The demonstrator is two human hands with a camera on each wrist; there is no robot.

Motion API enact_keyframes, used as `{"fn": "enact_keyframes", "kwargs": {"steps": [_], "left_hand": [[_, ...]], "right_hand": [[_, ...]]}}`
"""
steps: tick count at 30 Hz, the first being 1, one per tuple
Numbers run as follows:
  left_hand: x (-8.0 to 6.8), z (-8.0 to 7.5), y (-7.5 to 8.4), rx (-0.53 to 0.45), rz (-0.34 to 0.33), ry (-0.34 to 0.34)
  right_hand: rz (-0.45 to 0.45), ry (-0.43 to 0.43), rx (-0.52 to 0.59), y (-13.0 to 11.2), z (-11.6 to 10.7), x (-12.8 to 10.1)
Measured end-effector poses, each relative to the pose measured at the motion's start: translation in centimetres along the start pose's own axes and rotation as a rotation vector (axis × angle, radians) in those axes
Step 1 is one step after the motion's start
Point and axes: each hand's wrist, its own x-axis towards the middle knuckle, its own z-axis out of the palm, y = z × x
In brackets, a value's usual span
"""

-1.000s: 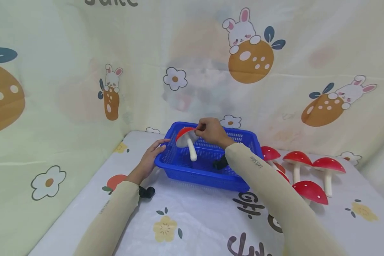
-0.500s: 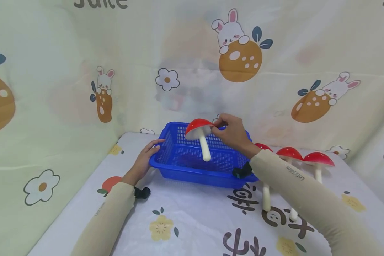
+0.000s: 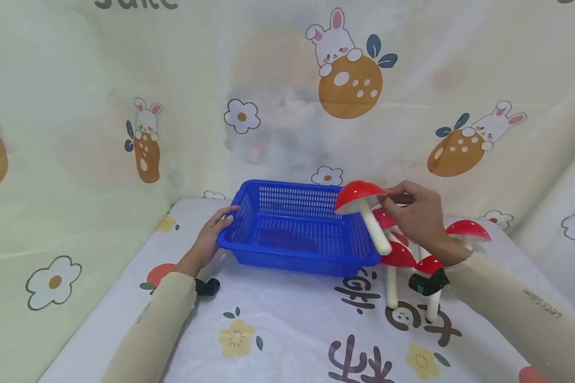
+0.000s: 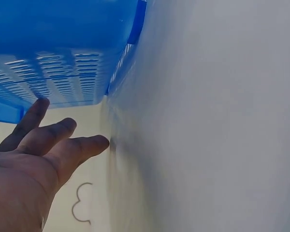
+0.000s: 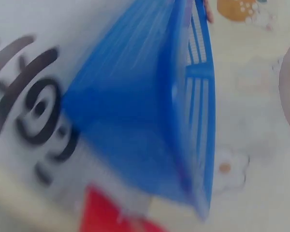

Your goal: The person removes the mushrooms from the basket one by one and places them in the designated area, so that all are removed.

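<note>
A toy mushroom with a white-dotted red cap and white stem (image 3: 374, 229) hangs tilted in the air at the right end of the blue basket (image 3: 287, 261). My right hand (image 3: 419, 215) pinches its cap by the right edge, between thumb and fingers. At the basket's left end, my left hand (image 3: 206, 239) touches the rim with its fingers fairly straight. The left wrist view shows several loosely spread fingers (image 4: 82, 145) beside the basket's slotted wall (image 4: 63, 72); the thumb is hidden there. Only the basket, blurred, fills the right wrist view's middle; the held mushroom cannot be made out.
Several similar mushrooms, among them one with its stem forward (image 3: 397, 255) and one farther right (image 3: 468, 229), lie right of the basket, partly behind the right arm. A printed white cloth (image 3: 278, 319) covers the table. Printed curtains (image 3: 268, 64) stand behind and at the left.
My right hand has carried the mushroom rightward, from over the basket's left part to its right end. My left hand stays at the basket's left rim. The head view has turned slightly right.
</note>
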Motion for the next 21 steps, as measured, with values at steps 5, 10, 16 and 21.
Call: {"fn": "enact_keyframes", "kwargs": {"steps": [5, 10, 16, 21], "left_hand": [[0.1, 0.1, 0.1, 0.008, 0.004, -0.001], [-0.1, 0.1, 0.1, -0.014, 0.003, -0.004], [-0.2, -0.1, -0.2, -0.039, -0.005, -0.016], [-0.1, 0.1, -0.1, -0.02, 0.009, -0.013]], "right_hand": [[0.053, 0.096, -0.079, 2.6, -4.1, -2.2], [0.143, 0.187, -0.165, 5.3, -7.6, -4.8], [0.285, 0.22, -0.191, 8.3, -11.2, -8.4], [0.409, 0.252, -0.33, 11.0, -14.4, -11.0]]}}
